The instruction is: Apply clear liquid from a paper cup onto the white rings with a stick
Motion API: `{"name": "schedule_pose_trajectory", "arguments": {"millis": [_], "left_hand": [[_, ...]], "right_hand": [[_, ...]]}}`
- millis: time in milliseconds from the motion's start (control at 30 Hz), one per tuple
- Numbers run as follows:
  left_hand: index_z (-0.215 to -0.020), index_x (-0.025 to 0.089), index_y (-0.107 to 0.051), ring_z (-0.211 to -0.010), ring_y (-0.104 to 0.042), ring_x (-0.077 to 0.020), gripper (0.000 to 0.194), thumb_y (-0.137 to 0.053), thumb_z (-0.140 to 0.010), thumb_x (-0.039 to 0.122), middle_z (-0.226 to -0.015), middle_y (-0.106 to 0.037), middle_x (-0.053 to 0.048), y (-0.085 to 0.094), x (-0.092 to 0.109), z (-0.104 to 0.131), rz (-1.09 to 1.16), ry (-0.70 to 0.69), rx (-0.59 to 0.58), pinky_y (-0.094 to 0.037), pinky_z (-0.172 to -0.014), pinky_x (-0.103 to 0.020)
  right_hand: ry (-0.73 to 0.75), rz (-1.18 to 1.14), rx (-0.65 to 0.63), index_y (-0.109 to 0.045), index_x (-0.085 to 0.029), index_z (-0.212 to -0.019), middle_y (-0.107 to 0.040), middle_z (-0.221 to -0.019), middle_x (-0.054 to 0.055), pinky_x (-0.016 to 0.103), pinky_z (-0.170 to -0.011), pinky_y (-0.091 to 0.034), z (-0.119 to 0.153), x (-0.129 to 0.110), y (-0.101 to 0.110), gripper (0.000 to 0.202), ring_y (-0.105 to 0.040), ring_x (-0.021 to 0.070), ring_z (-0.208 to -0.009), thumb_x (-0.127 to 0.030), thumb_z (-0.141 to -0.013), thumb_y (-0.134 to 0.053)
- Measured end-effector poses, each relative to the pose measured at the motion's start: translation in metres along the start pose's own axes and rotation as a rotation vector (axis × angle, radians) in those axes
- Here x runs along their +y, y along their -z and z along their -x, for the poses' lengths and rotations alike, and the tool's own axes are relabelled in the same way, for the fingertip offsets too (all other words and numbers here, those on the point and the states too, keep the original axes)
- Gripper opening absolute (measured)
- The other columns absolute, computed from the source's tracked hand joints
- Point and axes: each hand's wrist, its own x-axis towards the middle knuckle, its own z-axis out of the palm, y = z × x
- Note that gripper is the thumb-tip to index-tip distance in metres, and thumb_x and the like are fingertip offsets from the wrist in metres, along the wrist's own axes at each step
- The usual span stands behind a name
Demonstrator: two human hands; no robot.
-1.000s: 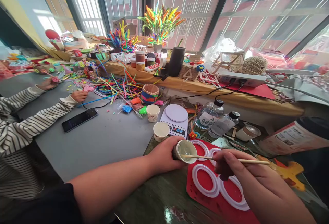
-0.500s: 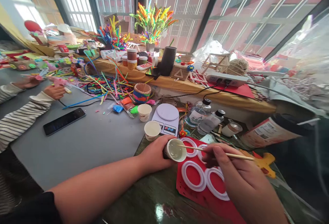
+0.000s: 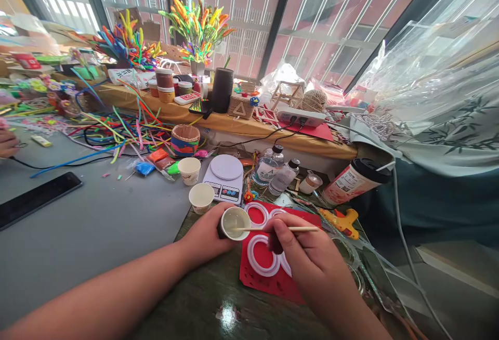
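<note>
My left hand (image 3: 208,231) is wrapped round a paper cup (image 3: 225,217) of clear liquid, its mouth tilted toward me. Pinched in my right hand (image 3: 300,244) is a thin wooden stick (image 3: 255,229), whose far end dips into the liquid. Under my right hand lie white ring-shaped molds (image 3: 251,264) on a red sheet (image 3: 268,287); the hand hides part of them. Two more paper cups, a nearer one (image 3: 201,198) and a farther one (image 3: 189,171), stand just behind my left hand, beside a white kitchen scale (image 3: 226,167).
Two clear bottles (image 3: 281,178) stand behind the red sheet, with a yellow glue gun (image 3: 345,222) and a lidded drink cup (image 3: 353,181) to the right. A phone (image 3: 39,199) lies at left. Craft supplies crowd the shelf (image 3: 249,127). Another person's hand (image 3: 7,143) shows at the left edge.
The view has swung to the right, so the scene sits farther left and the other person is mostly out of frame. My hands still hold the cup and the stick, its tip still in the liquid.
</note>
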Motion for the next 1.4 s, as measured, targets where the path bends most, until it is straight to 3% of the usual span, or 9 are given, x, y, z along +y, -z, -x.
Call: {"name": "schedule_pose_trajectory", "arguments": {"millis": [400,967,1067,1167,1400], "left_hand": [[-0.132,0.025,-0.068,-0.121,-0.075,-0.0314,0.054,-0.084,-0.081,0.023,-0.132,-0.079,-0.008,0.002,0.005,-0.001,-0.039,-0.015,0.02,-0.06,-0.109,-0.045],[-0.131,0.025,-0.066,-0.121,-0.075,-0.0321,0.052,-0.082,-0.082,0.026,-0.132,-0.078,-0.008,0.002,0.007,-0.001,-0.07,0.019,0.028,-0.062,-0.106,-0.044],[-0.132,0.024,-0.066,-0.12,-0.075,-0.0319,0.053,-0.083,-0.082,0.027,-0.131,-0.079,-0.008,0.001,0.006,-0.001,-0.073,0.018,0.027,-0.062,-0.107,-0.044],[-0.132,0.024,-0.065,-0.119,-0.076,-0.0311,0.054,-0.084,-0.081,0.024,-0.131,-0.079,-0.008,0.001,0.003,-0.001,-0.075,0.018,0.018,-0.062,-0.106,-0.044],[-0.138,0.024,-0.065,-0.132,-0.071,-0.0348,0.062,-0.085,-0.079,0.022,-0.144,-0.075,-0.011,0.0,-0.004,-0.001,-0.085,-0.008,0.029,-0.056,-0.117,-0.049]], "right_hand": [[-0.093,-0.072,0.012,-0.077,-0.022,-0.094,-0.074,-0.077,0.007,0.034,-0.067,-0.054,-0.003,0.001,0.0,0.054,-0.07,0.0241,-0.073,-0.065,-0.112,-0.049],[-0.127,-0.144,0.058,-0.075,-0.021,-0.094,-0.075,-0.079,0.007,0.033,-0.067,-0.055,-0.005,0.004,-0.002,0.055,-0.07,0.0231,-0.073,-0.067,-0.111,-0.05],[-0.117,-0.145,0.007,-0.076,-0.021,-0.091,-0.075,-0.078,0.007,0.034,-0.068,-0.056,-0.005,0.003,0.0,0.054,-0.071,0.0231,-0.073,-0.065,-0.111,-0.051],[-0.125,-0.128,0.058,-0.075,-0.021,-0.091,-0.075,-0.08,0.007,0.034,-0.067,-0.057,-0.003,0.004,0.002,0.054,-0.071,0.0234,-0.074,-0.066,-0.11,-0.051],[-0.073,-0.097,0.051,-0.076,-0.022,-0.093,-0.078,-0.088,0.009,0.035,-0.074,-0.058,-0.004,-0.001,0.003,0.051,-0.073,0.0249,-0.082,-0.063,-0.111,-0.052]]}}
